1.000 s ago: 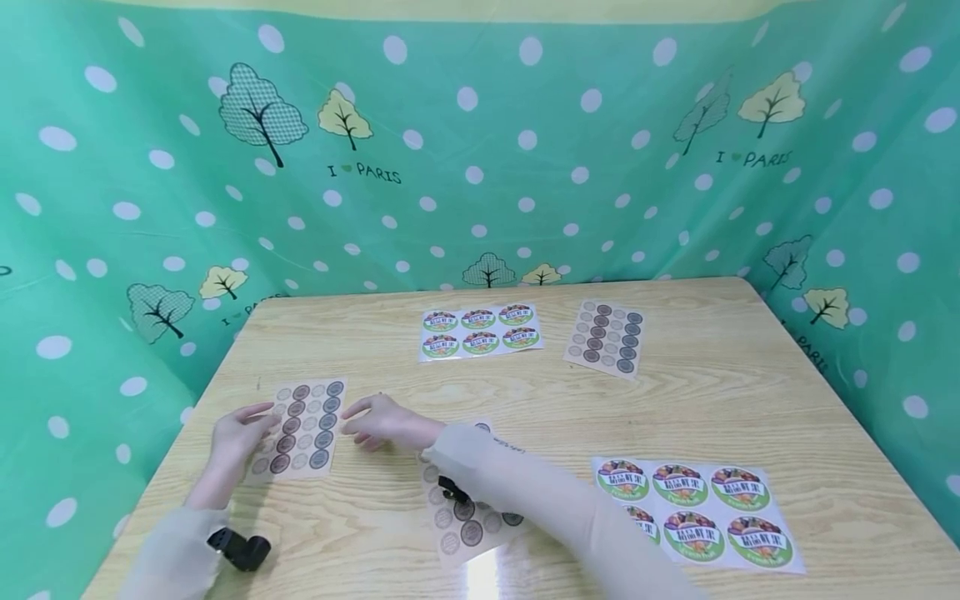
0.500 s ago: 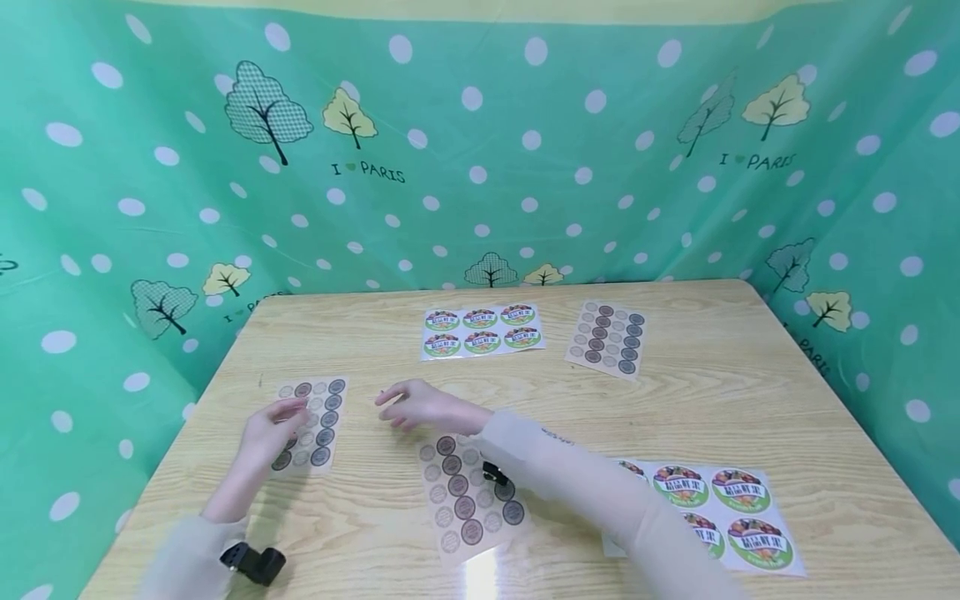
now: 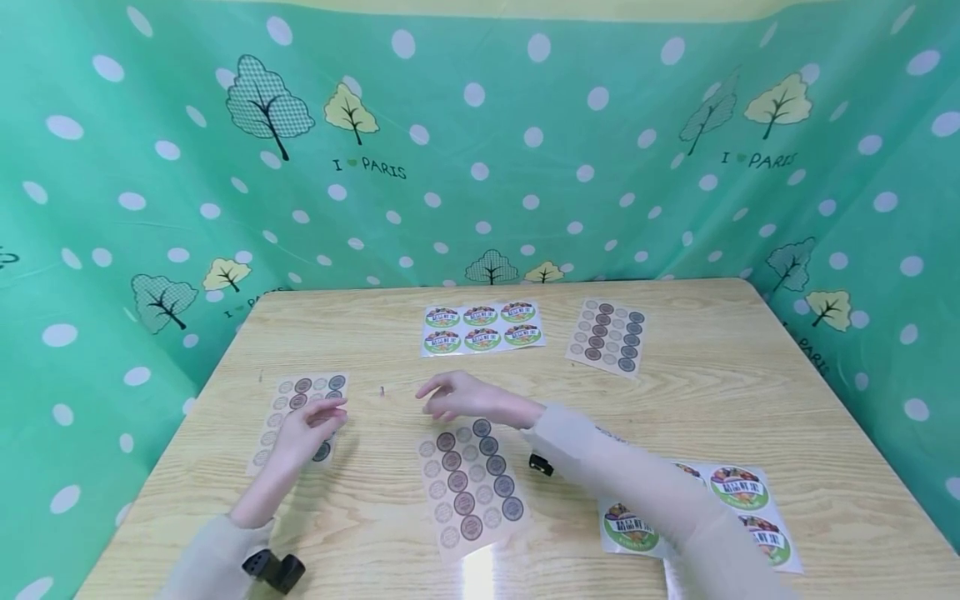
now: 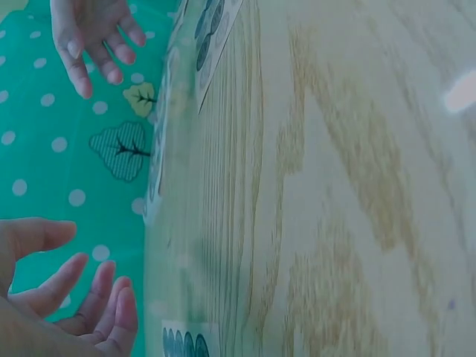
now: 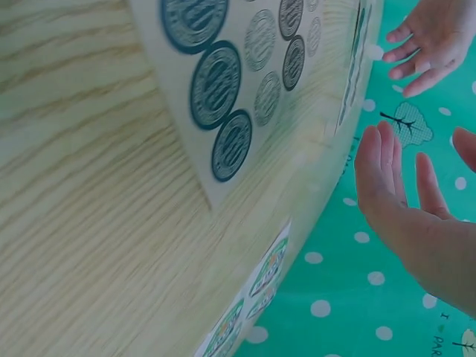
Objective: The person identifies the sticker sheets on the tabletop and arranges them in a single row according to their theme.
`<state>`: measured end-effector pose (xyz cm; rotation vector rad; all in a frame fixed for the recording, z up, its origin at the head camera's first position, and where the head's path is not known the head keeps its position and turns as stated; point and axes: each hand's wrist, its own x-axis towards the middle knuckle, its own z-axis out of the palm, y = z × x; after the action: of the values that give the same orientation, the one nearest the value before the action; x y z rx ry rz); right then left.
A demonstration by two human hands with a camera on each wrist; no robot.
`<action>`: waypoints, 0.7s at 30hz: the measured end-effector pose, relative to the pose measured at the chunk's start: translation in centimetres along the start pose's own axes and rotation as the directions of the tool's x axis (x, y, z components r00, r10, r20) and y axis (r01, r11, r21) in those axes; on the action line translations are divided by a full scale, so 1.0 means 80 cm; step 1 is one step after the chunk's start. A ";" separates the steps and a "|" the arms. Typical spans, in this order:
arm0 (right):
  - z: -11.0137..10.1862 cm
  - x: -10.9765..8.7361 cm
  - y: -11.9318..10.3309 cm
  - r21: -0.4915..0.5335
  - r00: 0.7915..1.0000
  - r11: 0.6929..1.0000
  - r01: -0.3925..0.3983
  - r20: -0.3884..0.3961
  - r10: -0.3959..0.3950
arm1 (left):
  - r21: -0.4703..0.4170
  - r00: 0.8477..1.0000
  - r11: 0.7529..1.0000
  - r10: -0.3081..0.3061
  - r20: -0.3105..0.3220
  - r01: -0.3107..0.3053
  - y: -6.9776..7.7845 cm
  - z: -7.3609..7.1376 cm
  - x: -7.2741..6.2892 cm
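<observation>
My left hand (image 3: 303,429) hovers over the right part of a sheet of round stickers (image 3: 279,408) at the table's left, covering some of its circles. Its fingers are loosely bent and hold nothing, as the left wrist view also shows of the left hand (image 4: 71,309). Just behind a second sheet of round stickers (image 3: 472,487), in the middle, is my right hand (image 3: 467,395). In the right wrist view the right hand (image 5: 405,212) is raised off the table with relaxed fingers and an empty palm.
Fruit-label stickers fill one sheet (image 3: 480,329) at the back and another sheet (image 3: 738,486) at front right, partly under the right sleeve (image 3: 637,492) in view. Another round-sticker sheet (image 3: 606,337) lies back right. A green polka-dot curtain (image 3: 480,142) encloses the wooden table (image 3: 720,375).
Both hands have moved rightward, the left from the left sheet's left edge across it, the right from its right edge to behind the middle sheet. The left sheet has stayed on the table.
</observation>
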<state>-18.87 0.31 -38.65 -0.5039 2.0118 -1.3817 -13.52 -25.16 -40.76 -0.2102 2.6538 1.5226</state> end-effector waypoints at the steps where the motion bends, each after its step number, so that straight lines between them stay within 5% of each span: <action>1: -0.004 -0.003 0.003 -0.010 1.000 1.000 0.005 0.001 -0.005 | -0.001 1.000 1.000 0.002 0.011 -0.002 0.001 0.003 -0.001; 6: -0.019 -0.018 0.015 -0.046 1.000 0.999 0.011 -0.010 -0.011 | -0.001 0.999 1.000 0.000 0.040 0.000 0.005 0.018 -0.008; 21: -0.038 -0.072 0.054 -0.108 0.989 0.994 0.007 -0.147 -0.023 | -0.198 0.987 0.973 -0.096 0.127 0.120 0.015 0.061 -0.038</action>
<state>-16.60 7.60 -40.27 -0.4768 2.2149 -1.3607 -10.75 -20.10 -41.76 -0.2642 2.3550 1.7164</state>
